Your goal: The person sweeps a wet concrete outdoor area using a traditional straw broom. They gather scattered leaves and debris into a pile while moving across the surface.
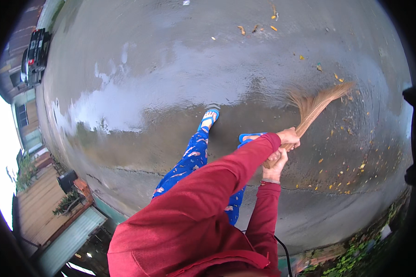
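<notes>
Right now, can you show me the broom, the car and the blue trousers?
Broom [313,110], head view: on its gathered bristles.
Car [38,51], head view: on its dark body.
Blue trousers [185,162], head view: on the left leg.

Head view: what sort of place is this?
Outdoors, probably a residential street or yard: wet pavement with scattered yellow leaves, plus a dark vehicle and buildings along the left side.

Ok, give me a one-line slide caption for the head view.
Left hand, nearer the bristles, and right hand grip a straw broom over wet concrete dotted with yellow leaves.
</notes>
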`<state>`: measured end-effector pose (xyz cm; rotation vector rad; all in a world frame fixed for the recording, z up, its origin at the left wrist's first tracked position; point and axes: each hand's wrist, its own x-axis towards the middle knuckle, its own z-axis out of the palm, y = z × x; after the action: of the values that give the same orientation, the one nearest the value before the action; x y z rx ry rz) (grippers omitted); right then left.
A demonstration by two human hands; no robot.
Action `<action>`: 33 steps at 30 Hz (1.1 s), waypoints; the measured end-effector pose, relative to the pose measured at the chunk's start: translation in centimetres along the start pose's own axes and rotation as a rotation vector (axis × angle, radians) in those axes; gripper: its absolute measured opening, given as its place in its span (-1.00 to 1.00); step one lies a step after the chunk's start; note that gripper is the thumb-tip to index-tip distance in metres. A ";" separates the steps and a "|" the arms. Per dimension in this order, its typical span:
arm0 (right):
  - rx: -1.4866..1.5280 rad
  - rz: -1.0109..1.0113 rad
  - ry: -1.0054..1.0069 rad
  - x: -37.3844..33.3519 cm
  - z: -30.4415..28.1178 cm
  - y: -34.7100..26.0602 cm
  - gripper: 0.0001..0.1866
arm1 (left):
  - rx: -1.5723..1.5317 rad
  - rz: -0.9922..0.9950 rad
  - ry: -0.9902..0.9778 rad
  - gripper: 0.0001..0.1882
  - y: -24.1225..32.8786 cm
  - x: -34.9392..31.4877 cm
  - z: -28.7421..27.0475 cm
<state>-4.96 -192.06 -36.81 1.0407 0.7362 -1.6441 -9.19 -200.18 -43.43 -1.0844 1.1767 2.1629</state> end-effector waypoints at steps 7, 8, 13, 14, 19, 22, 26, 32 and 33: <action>-0.402 0.577 -0.054 -0.2 -0.9 14.0 -0.84 | -0.391 0.095 0.371 -0.36 -8.6 -14.0 -12.2; -0.524 0.573 -0.111 -0.2 -1.5 16.4 -0.86 | -0.481 0.029 0.445 -0.27 -10.3 -16.1 -13.9; -0.784 0.669 -0.330 4.4 2.3 24.7 -0.83 | -0.372 -0.048 1.075 -0.32 -14.2 -21.5 -24.6; -0.818 0.667 -0.308 6.2 3.9 25.3 -0.83 | -0.429 -0.076 1.075 -0.49 -14.0 -21.2 -26.9; -0.488 0.608 -0.265 11.4 4.4 18.3 -0.87 | -0.180 -0.140 0.785 -0.92 -11.2 -11.2 -27.3; -0.244 0.538 -0.166 9.5 -0.8 8.2 -0.89 | -0.013 -0.141 0.743 -0.13 -8.9 -2.2 -16.5; -0.106 0.124 -0.012 6.1 -2.7 -0.6 -0.88 | 0.505 -0.139 0.426 -0.03 -2.3 4.8 -4.7; -0.342 -0.333 0.097 5.3 2.7 -1.3 -0.77 | 0.401 0.067 0.066 -0.08 3.8 4.1 -2.0; -0.438 -0.311 0.135 4.5 2.6 -0.3 -0.78 | 0.334 0.125 0.103 -0.08 3.1 2.5 -2.2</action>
<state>-6.51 -196.12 -39.70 0.7500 1.3346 -1.5757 -11.85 -203.66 -44.70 -1.0054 1.6228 1.9228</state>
